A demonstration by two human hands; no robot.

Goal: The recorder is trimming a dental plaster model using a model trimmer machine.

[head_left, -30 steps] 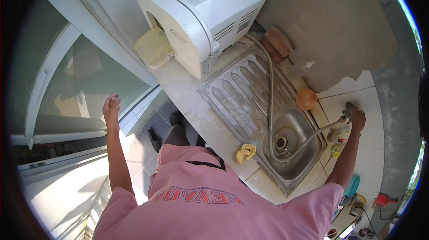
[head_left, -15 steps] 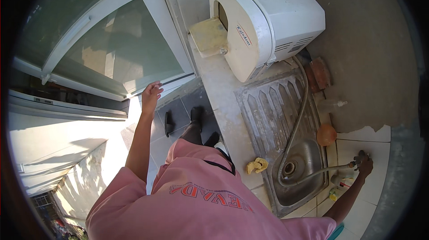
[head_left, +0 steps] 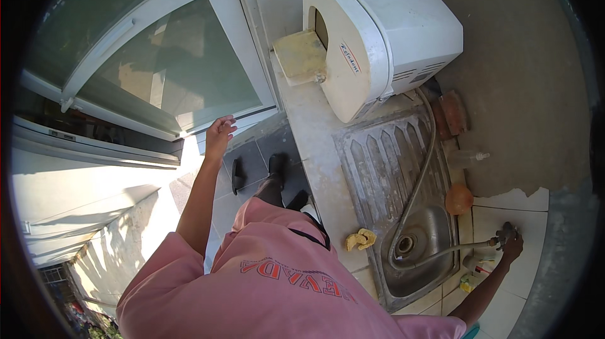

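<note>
Dark metal wall tap (head_left: 505, 234) sits on white tiled wall (head_left: 530, 228) past far edge of stainless-steel sink (head_left: 428, 220). I judge it rigid, firmly fixed, maybe slick if wet; best hold likely at handle. Grey flexible hose (head_left: 454, 249) dips from tap into bowl; should prove light, bendy, best held near tap end. My right hand (head_left: 514, 249) grasps tap, exact finger placement too small for me to read; arm stretched out sideways. My left hand (head_left: 220, 138) empty, fingers loosely curled, arm raised away from pale desk (head_left: 321, 169).
</note>
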